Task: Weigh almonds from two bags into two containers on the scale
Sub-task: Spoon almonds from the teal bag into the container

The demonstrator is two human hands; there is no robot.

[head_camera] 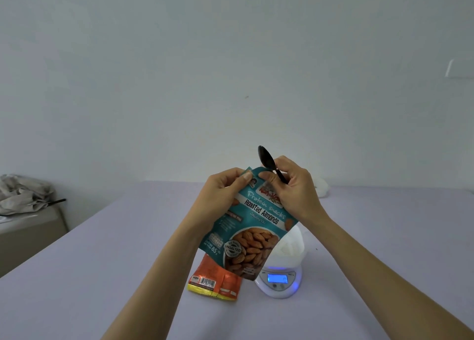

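Note:
I hold a teal bag of roasted almonds (250, 233) up in front of me with both hands at its top edge. My left hand (221, 193) pinches the top left corner. My right hand (295, 188) pinches the top right and also grips a black plastic spoon (269, 164), bowl pointing up. Below the bag, an orange and yellow bag (214, 279) lies flat on the table. A white scale (279, 282) with a lit blue display carries a white container (292, 250), partly hidden behind the teal bag.
The table has a pale lilac cover (102, 262). A low beige cabinet (28, 234) with crumpled grey cloth on it stands at the left. A white object (322, 186) lies at the table's far edge behind my right hand.

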